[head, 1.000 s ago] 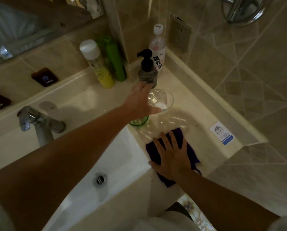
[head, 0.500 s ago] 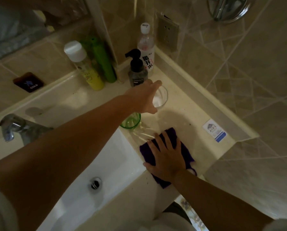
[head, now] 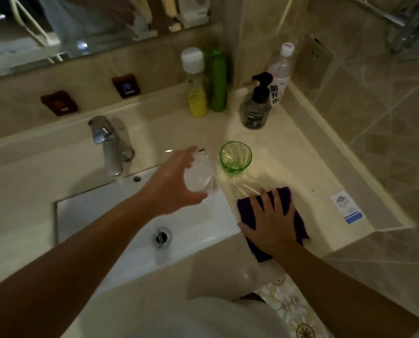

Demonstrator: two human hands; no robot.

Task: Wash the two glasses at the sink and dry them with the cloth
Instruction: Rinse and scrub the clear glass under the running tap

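Left hand [head: 176, 184] grips clear glass [head: 200, 175], fingers and thumb curled round its wall, carrying it over the basin's right edge, at about 4 o'clock from the tap [head: 111, 145]. Green glass [head: 235, 158] stands upright on the counter [head: 301, 152] at 3 o'clock of the clear one, very close, possibly touching; can't tell. Right hand [head: 273, 220] lies flat, fingers spread, on the purple cloth [head: 298, 225], holding nothing.

Risks, as judged:
- Clear glass clips green glass in passing; green one tips into the sink [head: 101, 215].
- Skin looks wet; a wet grip on smooth glass could slip over hard ceramic.
- Low light hides clear rim; a knock against the tap spout is likely.
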